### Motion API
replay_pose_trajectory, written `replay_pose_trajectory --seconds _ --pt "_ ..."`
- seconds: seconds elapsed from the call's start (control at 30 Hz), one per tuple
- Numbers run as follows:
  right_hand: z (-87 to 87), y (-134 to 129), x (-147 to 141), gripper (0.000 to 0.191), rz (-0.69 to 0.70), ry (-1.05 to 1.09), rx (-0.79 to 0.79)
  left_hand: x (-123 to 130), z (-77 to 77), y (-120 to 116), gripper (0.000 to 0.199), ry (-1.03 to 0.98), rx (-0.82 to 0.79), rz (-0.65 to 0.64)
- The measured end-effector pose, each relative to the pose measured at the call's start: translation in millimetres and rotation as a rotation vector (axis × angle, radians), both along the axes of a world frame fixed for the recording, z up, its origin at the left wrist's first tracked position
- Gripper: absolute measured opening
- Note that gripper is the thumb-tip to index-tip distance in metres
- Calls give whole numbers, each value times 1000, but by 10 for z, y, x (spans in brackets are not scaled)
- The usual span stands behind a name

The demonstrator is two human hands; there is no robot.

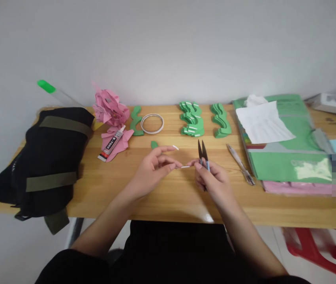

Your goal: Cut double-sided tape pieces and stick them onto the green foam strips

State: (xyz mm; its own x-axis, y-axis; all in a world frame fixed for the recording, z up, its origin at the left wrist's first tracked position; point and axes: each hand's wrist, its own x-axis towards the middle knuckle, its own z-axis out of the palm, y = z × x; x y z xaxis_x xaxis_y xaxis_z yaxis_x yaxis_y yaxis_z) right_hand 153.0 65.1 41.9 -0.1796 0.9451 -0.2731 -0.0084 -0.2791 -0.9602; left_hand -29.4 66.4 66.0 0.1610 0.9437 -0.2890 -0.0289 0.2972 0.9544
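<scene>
Over the middle of the table, my left hand (pixel 151 171) pinches one end of a short strip of white tape (pixel 185 167) between thumb and finger. A second small white piece (pixel 175 147) sticks to the tip of its raised index finger. My right hand (pixel 213 179) holds small scissors (pixel 202 152), their dark blades pointing away from me and slightly apart. Its thumb and fingertip also meet the strip's other end. Just beyond my left hand lies a small green leaf-shaped piece (pixel 154 144). A roll of white tape (pixel 152 124) rests farther back.
Behind are stacked wavy green cutouts with white strips (pixel 192 120), plain green cutouts (pixel 221 121) and crumpled pink paper (pixel 111 106). A glue tube (pixel 111 145) and a black bag (pixel 52 157) lie left. To the right are a pen (pixel 240 163) and green packets (pixel 286 165) under white paper (pixel 265 122).
</scene>
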Motion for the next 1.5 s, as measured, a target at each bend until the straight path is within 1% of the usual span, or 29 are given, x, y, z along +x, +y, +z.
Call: replay_pose_trajectory --seconds 0.1,0.17,0.23,0.27,0.3,0.37,0.4,0.43,0.5,0.57,0.63,0.73,0.8,0.87,0.93,1.03,1.13,1.23,1.37,1.5 --pt "29 25 -56 28 20 -119 84 -31 -15 -12 36 -18 -20 -7" --pt "33 47 -64 27 32 -160 95 -62 -40 -23 36 -35 -31 -22" --pt "15 65 -47 30 22 -159 80 -98 -90 -50 37 28 10 -13" --pt "-2 70 -28 31 8 -152 65 -119 -122 -71 37 124 52 5" --pt "-23 73 0 33 -19 -144 47 -144 -157 -98 38 265 114 34" --pt "-75 70 76 38 -92 -122 -7 -203 -226 -171 40 633 222 63" --pt "-102 63 121 40 -132 -106 -38 -234 -257 -216 42 792 262 40" --pt "-128 51 168 43 -158 -84 -77 -262 -285 -264 44 905 282 -1" --pt "-174 18 257 49 -200 -39 -144 -296 -329 -365 46 1012 307 -90" --pt "-208 -21 325 52 -224 -7 -188 -276 -368 -454 44 1016 341 -143" --pt "-230 -55 360 52 -225 2 -207 -190 -414 -512 42 987 388 -157" --pt "-245 -77 360 49 -192 -23 -205 41 -512 -524 42 936 453 -176" --pt "-245 -77 339 46 -198 -59 -180 217 -590 -490 45 899 509 -190" --pt "-237 -79 320 44 -216 -96 -153 358 -659 -448 49 863 583 -153" --pt "-230 -97 310 42 -211 -123 -152 427 -700 -424 54 821 623 -120" --pt "-229 -156 307 39 -164 -156 -203 366 -702 -448 56 805 673 -89" --pt "-231 -223 289 34 -76 -220 -226 197 -672 -527 47 803 731 -108" --pt "-222 -243 245 30 48 -314 -176 69 -657 -610 35 767 777 -173" --pt "-218 -182 200 25 174 -451 -112 39 -660 -669 18 796 934 -311" --pt "-234 -113 199 20 250 -596 -99 70 -665 -682 17 873 1011 -357"
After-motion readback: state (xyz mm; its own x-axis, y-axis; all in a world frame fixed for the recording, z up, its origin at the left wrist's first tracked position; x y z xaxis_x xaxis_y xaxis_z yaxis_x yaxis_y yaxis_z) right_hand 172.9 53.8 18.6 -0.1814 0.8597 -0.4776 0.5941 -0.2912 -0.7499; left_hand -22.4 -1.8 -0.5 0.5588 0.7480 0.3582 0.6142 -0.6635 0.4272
